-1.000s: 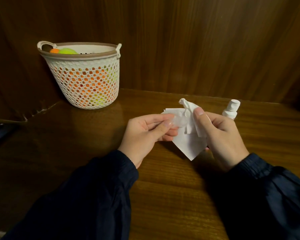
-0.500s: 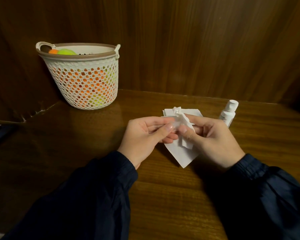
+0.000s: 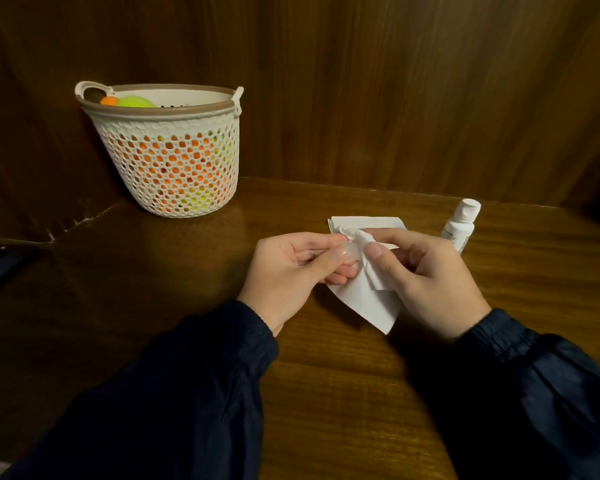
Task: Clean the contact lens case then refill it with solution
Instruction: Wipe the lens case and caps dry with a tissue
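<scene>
While the basket (image 3: 174,157) and solution bottle (image 3: 459,225) sit untouched, the right hand (image 3: 426,271) has dropped from a second ago, pinching tissue (image 3: 368,296) into the clear lens case (image 3: 349,252) gripped by left hand (image 3: 291,268). Wiping's underway; refill comes later.

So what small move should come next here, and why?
Probably keep twisting the tissue inside the small clear case part that the left hand pinches. The right hand has the tissue's tip pressed against it, and the solution bottle stands capped on the table, so refilling looks premature.
</scene>
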Motion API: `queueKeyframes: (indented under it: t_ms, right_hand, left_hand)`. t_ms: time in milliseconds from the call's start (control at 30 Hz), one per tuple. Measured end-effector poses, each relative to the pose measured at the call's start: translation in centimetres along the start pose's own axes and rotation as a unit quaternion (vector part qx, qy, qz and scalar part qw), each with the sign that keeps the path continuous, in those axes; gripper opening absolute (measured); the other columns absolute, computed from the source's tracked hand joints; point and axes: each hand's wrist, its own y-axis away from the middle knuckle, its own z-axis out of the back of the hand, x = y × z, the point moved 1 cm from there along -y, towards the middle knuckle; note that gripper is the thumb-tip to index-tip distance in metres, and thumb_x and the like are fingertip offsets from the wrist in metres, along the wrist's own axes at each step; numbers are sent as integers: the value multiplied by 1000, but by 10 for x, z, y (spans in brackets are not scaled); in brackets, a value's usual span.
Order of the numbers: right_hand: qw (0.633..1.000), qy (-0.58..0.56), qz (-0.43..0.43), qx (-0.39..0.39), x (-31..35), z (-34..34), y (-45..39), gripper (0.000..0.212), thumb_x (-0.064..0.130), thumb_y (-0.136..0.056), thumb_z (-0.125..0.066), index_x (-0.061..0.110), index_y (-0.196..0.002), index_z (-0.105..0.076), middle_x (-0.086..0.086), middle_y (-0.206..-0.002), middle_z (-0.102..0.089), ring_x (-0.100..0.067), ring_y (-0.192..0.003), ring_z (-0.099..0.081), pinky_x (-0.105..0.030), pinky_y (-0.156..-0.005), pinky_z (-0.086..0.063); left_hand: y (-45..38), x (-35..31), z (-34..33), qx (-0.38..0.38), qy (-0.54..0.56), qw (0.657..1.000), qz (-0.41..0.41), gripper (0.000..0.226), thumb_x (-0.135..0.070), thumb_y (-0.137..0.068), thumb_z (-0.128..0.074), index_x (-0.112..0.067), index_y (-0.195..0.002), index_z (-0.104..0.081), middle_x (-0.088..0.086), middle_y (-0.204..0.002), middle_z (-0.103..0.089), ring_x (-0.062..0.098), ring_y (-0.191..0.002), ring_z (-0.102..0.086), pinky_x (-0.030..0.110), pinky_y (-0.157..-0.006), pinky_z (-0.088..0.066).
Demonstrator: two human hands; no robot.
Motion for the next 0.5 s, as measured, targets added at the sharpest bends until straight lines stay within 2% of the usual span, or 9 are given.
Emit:
queueKeyframes:
  t_ms: [67, 133, 200, 267, 300, 400, 433, 467, 500]
  right_hand:
    - [999, -49, -18, -13, 2, 0, 0, 24, 49, -92, -71, 29, -104, -78, -10, -80, -81, -42, -77, -74, -55, -68, -60]
    - [998, -60, -30, -20, 2, 0, -1, 28, 50, -90, -72, 24, -99, -76, -16, -75, -79, -51, -72, -69, -54, -60, -55]
    - [998, -44, -31, -26, 1, -1, -1, 28, 50, -93, -70, 22, -95, -73, -16, -70, -76, -43, -59, -65, -47, -53, -51]
    - [998, -7, -23, -50, -2, -1, -2, 27, 46, -101, -66, 24, -87, -71, -7, -58, -69, -21, -48, -54, -33, -47, -42]
    - [998, 6, -23, -60, -4, 0, -2, 27, 43, -104, -63, 24, -85, -70, -9, -57, -66, -16, -47, -50, -31, -46, -40]
    - [996, -6, -20, -83, -4, 6, -4, 26, 40, -107, -58, 25, -91, -71, -18, -73, -70, -24, -54, -56, -36, -50, -47]
    - [995, -15, -15, -96, -4, 10, -5, 24, 39, -108, -58, 25, -93, -72, -14, -75, -73, -26, -58, -62, -39, -52, -50]
    - [993, -22, -9, -112, -6, 15, -7, 23, 37, -108, -58, 25, -94, -72, -3, -75, -75, -20, -61, -66, -36, -52, -53]
    - [991, -27, -7, -128, -8, 19, -9, 22, 35, -109, -58, 25, -94, -72, 8, -76, -75, -7, -62, -66, -25, -52, -52]
  left_hand:
    - [1, 0, -2, 18, -10, 1000, -6, 24, -10, -93, -76, -8, -117, -78, 11, -96, -83, 25, -90, -81, 27, -77, -64]
    - [1, -1, -3, 28, -15, 999, -16, 22, -8, -93, -76, -8, -115, -79, 10, -96, -83, 25, -88, -81, 25, -75, -64]
    - [0, -2, -3, 26, -16, 999, -21, 22, -7, -93, -76, -7, -115, -79, 11, -95, -83, 23, -87, -81, 24, -74, -63]
    - [0, -3, -3, 21, -16, 999, -20, 22, -6, -93, -76, -7, -115, -79, 12, -94, -83, 22, -85, -81, 24, -74, -63]
    - [0, -3, -3, 21, -15, 999, -20, 22, -6, -93, -76, -6, -115, -78, 12, -93, -83, 23, -85, -81, 25, -74, -64]
    - [-1, -5, 1, 9, -38, 999, -14, 19, -7, -97, -72, -9, -116, -78, 9, -94, -83, 20, -85, -80, 24, -72, -62]
    - [-2, -5, 4, -1, -63, 998, -9, 18, -9, -99, -70, -12, -114, -78, 6, -95, -83, 15, -83, -79, 22, -70, -61]
    - [-3, -5, 7, -12, -95, 995, -4, 17, -12, -100, -68, -16, -113, -79, 2, -95, -83, 10, -81, -77, 20, -68, -59]
    - [-4, -4, 9, -19, -132, 991, 2, 18, -14, -101, -67, -20, -113, -79, -1, -95, -82, 6, -79, -75, 19, -67, -57]
